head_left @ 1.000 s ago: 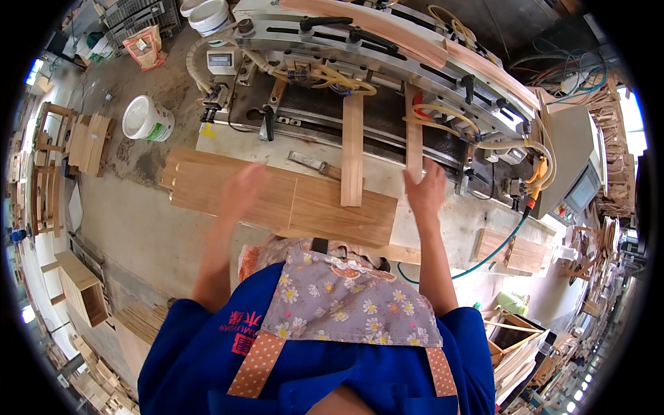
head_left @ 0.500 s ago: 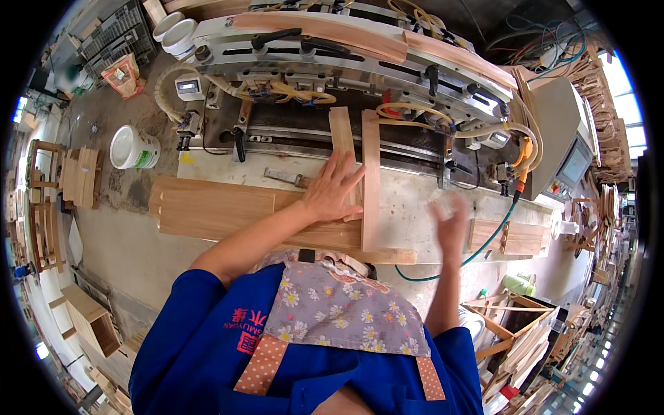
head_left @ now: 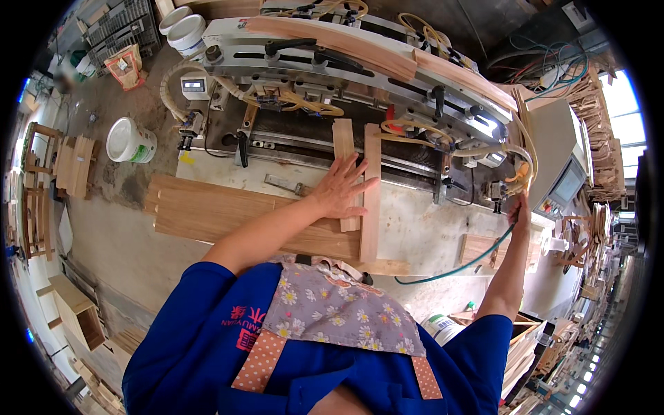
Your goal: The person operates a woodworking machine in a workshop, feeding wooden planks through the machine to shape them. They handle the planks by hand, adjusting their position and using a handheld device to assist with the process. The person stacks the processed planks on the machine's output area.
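Observation:
My left hand (head_left: 340,190) lies flat with its fingers spread over two narrow wood strips. The shorter strip (head_left: 343,138) is under the palm, and the longer strip (head_left: 372,166) runs beside it under the fingertips. Both cross a wide wooden board (head_left: 214,207) on the pale worktable. Beyond my left wrist lies a flat metal tool like a chisel (head_left: 280,183). At the far right, my right hand (head_left: 520,211) is closed round the lower part of an orange air gun (head_left: 523,176), where its teal hose (head_left: 477,264) joins. The fingers are partly hidden.
A metal clamping machine (head_left: 304,66) with black levers and yellow hoses spans the back of the table. Right of it stands a control box with a screen (head_left: 568,181). More boards (head_left: 477,249) lie near the right edge. A white bucket (head_left: 131,142) stands at left.
My right hand has moved right and away from me, from above the table to the hanging air gun, and has closed on it. My left hand stays on the strips.

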A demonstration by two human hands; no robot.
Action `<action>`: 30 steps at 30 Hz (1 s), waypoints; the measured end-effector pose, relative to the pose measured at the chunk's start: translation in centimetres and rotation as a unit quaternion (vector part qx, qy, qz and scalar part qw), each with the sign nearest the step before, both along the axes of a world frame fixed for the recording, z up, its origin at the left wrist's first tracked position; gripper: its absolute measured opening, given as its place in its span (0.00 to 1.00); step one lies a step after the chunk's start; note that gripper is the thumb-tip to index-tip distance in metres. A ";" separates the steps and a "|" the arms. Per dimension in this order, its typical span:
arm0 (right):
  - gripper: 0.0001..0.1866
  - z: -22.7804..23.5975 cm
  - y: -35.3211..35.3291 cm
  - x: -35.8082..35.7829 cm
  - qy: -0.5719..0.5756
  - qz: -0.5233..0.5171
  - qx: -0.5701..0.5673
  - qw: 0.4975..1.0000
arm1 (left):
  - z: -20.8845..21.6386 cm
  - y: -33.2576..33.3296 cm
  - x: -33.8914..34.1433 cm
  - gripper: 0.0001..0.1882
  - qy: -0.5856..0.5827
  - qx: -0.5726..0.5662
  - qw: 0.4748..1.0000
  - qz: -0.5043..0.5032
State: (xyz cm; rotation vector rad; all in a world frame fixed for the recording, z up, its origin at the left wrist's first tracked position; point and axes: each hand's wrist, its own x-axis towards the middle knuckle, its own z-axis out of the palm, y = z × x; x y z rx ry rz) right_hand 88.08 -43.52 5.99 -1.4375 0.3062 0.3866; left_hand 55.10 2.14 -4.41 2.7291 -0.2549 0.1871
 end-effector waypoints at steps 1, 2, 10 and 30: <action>0.14 0.3 -0.8 0.6 -0.041 -0.003 0.025 0.999 | 0.1 -0.1 0.2 0.42 0.001 0.001 1.000 -0.006; 0.18 1.2 0.0 1.2 -0.113 -0.041 0.042 0.992 | 0.1 -0.1 0.2 0.42 0.004 0.004 1.000 -0.007; 0.32 15.9 9.9 -8.1 -0.327 0.258 0.389 0.822 | 0.0 -0.1 0.0 0.42 -0.011 -0.014 1.000 -0.002; 0.16 0.1 18.4 -20.5 -0.111 0.315 -0.464 0.821 | -0.1 0.0 0.1 0.43 0.005 -0.025 1.000 -0.013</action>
